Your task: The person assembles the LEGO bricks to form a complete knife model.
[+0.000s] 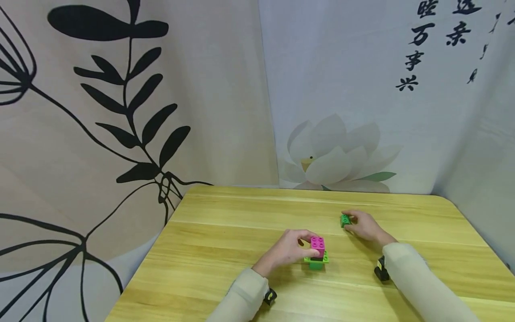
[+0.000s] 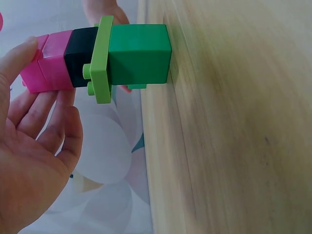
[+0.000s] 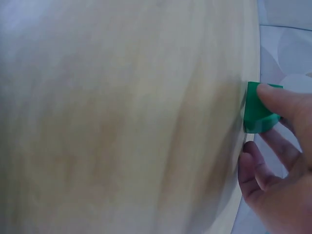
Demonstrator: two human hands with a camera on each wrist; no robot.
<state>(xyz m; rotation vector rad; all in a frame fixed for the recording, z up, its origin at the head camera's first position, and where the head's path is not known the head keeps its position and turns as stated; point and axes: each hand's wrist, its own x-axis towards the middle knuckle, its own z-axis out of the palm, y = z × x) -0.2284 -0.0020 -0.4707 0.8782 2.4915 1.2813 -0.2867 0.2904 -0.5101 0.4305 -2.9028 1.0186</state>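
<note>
A small stack of toy building bricks stands on the table in front of me. From the top it has pink bricks, a black brick, a lime green plate and a green brick at the base. My left hand pinches the pink part between thumb and fingers. Farther back and to the right, my right hand pinches a separate green brick, which has a curved side. In the head view, studs show on top of this green brick.
The wooden table reaches back to a printed curtain with black plants, a pale lotus and writing. Another pale curtain hangs along the right. Dark wrist cameras are strapped under both sleeves.
</note>
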